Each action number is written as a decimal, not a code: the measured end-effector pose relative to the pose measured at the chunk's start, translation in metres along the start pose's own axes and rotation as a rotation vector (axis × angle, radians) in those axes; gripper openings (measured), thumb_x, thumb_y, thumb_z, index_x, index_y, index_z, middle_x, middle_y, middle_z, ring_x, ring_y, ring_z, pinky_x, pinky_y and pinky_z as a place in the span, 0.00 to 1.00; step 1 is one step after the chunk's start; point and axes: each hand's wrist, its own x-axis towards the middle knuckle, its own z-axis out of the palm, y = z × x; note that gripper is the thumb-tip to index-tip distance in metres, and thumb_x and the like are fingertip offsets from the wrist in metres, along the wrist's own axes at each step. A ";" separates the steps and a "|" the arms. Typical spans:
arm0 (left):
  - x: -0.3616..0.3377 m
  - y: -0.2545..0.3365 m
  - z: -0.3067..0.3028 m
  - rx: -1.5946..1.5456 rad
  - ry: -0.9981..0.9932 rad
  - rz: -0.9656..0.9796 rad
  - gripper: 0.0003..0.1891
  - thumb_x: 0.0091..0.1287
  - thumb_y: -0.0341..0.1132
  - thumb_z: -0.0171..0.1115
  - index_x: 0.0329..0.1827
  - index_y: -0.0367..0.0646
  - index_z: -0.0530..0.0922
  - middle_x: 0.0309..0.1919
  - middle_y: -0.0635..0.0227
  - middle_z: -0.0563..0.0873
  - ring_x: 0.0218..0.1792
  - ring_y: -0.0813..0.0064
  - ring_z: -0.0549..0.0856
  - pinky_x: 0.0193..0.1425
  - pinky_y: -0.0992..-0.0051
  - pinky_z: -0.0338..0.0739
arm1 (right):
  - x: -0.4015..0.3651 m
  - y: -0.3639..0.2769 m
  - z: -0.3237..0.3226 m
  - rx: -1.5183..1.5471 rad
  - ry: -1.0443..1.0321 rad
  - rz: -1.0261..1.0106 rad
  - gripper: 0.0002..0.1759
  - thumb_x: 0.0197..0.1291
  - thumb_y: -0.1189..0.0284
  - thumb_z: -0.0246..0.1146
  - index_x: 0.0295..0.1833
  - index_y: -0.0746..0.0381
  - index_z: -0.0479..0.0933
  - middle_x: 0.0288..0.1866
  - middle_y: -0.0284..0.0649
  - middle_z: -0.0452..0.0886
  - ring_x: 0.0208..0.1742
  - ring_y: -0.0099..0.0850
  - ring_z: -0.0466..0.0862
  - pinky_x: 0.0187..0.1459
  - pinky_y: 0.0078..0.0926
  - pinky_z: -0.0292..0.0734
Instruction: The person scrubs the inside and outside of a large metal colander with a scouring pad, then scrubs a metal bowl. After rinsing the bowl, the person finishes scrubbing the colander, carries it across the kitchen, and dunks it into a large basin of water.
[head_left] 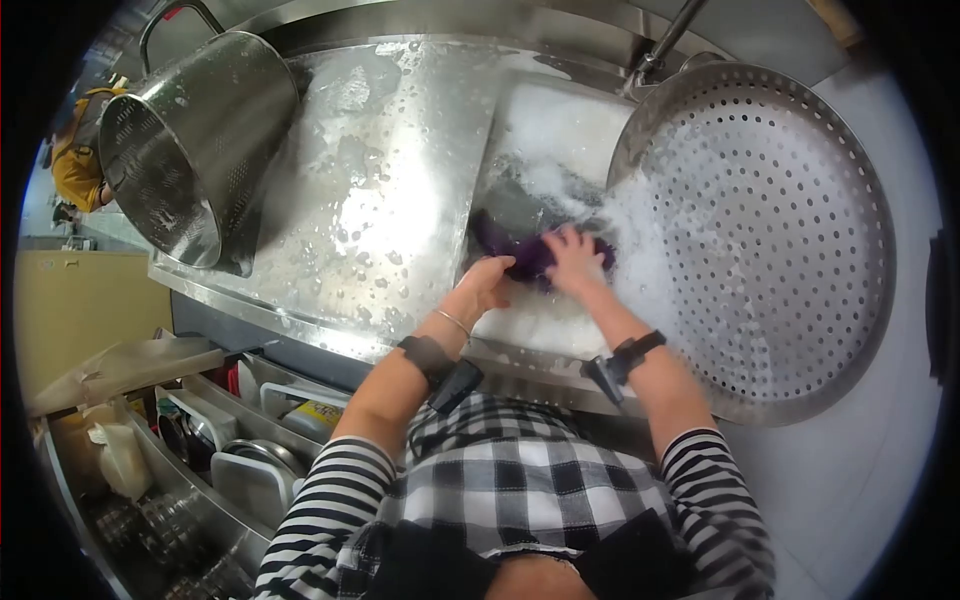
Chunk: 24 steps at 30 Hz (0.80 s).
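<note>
A dark purple cloth [532, 258] lies wet and bunched in the sink [490, 150], among white suds. My left hand [487, 283] pinches the cloth's near left side between thumb and fingers. On the right part of the cloth, my right hand [577, 262] has its bent fingers over the fabric, gripping it from above. Foam [630, 260] spreads right of the right hand, up to a big round perforated metal pan [780, 230] resting over the sink's right side.
A wet steel drainboard [350, 200] with soap patches extends left of the sink. On it a large perforated steel pot [215, 140] lies on its side. Below left, a rack [230, 400] holds trays, lids and utensils. A faucet pipe [665, 50] stands behind. Someone in yellow [80, 150] is far left.
</note>
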 end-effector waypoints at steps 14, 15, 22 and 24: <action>0.002 0.005 0.040 0.554 -0.278 1.360 0.15 0.69 0.35 0.41 0.50 0.34 0.70 0.46 0.58 0.79 0.44 0.68 0.81 0.49 0.69 0.78 | 0.006 0.029 -0.034 1.550 0.017 -0.061 0.30 0.47 0.79 0.58 0.60 0.61 0.64 0.55 0.37 0.71 0.53 0.29 0.73 0.55 0.26 0.69; -0.047 0.025 0.062 0.007 -0.301 0.836 0.18 0.69 0.40 0.42 0.54 0.37 0.68 0.49 0.60 0.77 0.47 0.68 0.79 0.51 0.67 0.76 | 0.003 0.023 -0.032 1.724 -0.039 0.090 0.29 0.51 0.76 0.59 0.61 0.61 0.63 0.56 0.37 0.70 0.54 0.30 0.73 0.56 0.27 0.68; -0.087 0.041 0.061 -0.377 -0.601 0.167 0.28 0.60 0.59 0.55 0.55 0.47 0.69 0.46 0.67 0.77 0.48 0.68 0.77 0.45 0.63 0.77 | 0.027 0.014 0.000 2.394 -0.303 0.013 0.20 0.65 0.66 0.46 0.60 0.60 0.66 0.57 0.41 0.72 0.56 0.35 0.74 0.57 0.34 0.71; -0.089 0.043 0.058 -0.052 -0.541 0.193 0.29 0.56 0.57 0.62 0.53 0.47 0.69 0.42 0.68 0.77 0.45 0.71 0.77 0.38 0.68 0.75 | 0.042 0.030 -0.001 1.946 -0.186 -0.024 0.15 0.62 0.72 0.49 0.53 0.61 0.71 0.46 0.40 0.78 0.45 0.32 0.79 0.50 0.30 0.76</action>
